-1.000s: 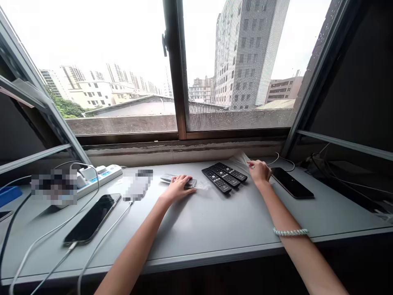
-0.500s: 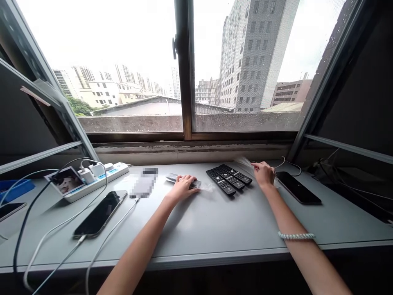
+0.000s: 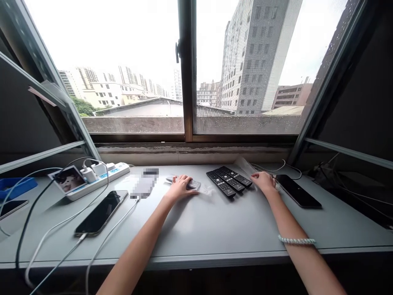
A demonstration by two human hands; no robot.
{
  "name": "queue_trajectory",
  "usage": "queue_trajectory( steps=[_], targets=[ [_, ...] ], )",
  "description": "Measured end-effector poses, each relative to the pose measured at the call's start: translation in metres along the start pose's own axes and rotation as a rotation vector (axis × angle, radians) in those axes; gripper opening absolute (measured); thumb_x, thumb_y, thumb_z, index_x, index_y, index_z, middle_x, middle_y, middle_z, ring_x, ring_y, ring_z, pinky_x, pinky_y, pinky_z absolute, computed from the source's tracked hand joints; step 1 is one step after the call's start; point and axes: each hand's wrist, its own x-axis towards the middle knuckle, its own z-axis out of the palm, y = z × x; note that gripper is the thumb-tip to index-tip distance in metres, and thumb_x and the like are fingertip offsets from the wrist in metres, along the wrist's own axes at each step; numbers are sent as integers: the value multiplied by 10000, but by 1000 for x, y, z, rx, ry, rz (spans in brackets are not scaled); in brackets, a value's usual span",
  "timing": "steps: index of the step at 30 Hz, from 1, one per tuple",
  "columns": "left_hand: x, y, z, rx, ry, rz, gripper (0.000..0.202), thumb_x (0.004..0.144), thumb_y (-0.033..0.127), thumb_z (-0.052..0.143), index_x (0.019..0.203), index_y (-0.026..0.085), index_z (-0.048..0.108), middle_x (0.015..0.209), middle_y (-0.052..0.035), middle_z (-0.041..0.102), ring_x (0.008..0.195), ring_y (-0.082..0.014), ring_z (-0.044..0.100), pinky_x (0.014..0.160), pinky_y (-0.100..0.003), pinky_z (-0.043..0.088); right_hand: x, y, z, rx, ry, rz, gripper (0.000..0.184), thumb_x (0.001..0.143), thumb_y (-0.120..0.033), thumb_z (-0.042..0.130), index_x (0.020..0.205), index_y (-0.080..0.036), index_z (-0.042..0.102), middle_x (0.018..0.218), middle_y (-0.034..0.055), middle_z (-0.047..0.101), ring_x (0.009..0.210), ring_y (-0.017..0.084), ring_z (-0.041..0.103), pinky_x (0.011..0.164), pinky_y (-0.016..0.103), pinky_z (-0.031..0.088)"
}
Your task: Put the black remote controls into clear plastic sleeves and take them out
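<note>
My left hand (image 3: pixel 181 187) is over a small pile of clear plastic bags (image 3: pixel 205 189), its fingers curled on the far side and the thumb stretched along the near side. Part of the pile is hidden under the palm. Between my hands, three black remote controls (image 3: pixel 229 181) lie side by side on the grey desk (image 3: pixel 208 229). My right hand (image 3: pixel 264 181), with a beaded band on the forearm, is closed in a pinch on a thin clear plastic bag (image 3: pixel 245 164). This bag slants up and left behind the remotes.
A black phone (image 3: pixel 298 191) lies right of my right hand. Left are another phone (image 3: pixel 100 215) on a cable, a blurred-out object (image 3: pixel 145 183), a power strip (image 3: pixel 118 171) with plugs, a photo card (image 3: pixel 68 180) and a blue tray (image 3: pixel 18 186). The window (image 3: pixel 188 135) stands behind the desk.
The plastic bag in my right hand, smeared by motion before, now shows more clearly, and that hand has dropped slightly. My left hand stays on the pile, its fingers slightly shifted.
</note>
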Motion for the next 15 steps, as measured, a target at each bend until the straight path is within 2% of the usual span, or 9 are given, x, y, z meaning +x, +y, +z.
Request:
queue_trajectory(
  steps=[3,6,10,13,15],
  targets=[
    [1,-1,4,29,50,5,501,710,577,584,1053,220,510,1115,-71,531,1081,-267,486,1012,-441,217,-2,-6,-3,103,186,-85,251,734,-360,545,795,-194,723,888,104,671,848,263,590,783,390,384],
    [2,2,5,92,179,-10,452,709,516,628,1020,213,502,1052,-65,541,1009,-254,512,954,-396,278,-6,-16,-7,330,322,-165,292,761,-371,504,802,-166,708,821,95,679,736,223,605,714,341,420],
    [2,8,1,109,338,-76,350,752,416,625,1003,212,491,972,-47,574,935,-233,533,877,-355,317,-15,-32,-9,491,361,-291,315,771,-411,508,787,-161,698,776,84,685,657,202,604,671,317,440],
    [2,13,1,88,387,-98,332,774,450,590,986,213,493,945,-42,593,911,-228,540,820,-339,337,-26,-48,-9,555,343,-397,334,791,-438,499,812,-168,693,739,63,681,603,177,592,659,305,450],
    [2,17,4,92,393,-101,342,777,480,574,975,211,499,935,-42,599,898,-228,545,800,-337,342,-35,-59,-8,582,281,-474,338,800,-454,496,812,-176,690,710,49,673,576,163,583,632,290,454]
  ],
)
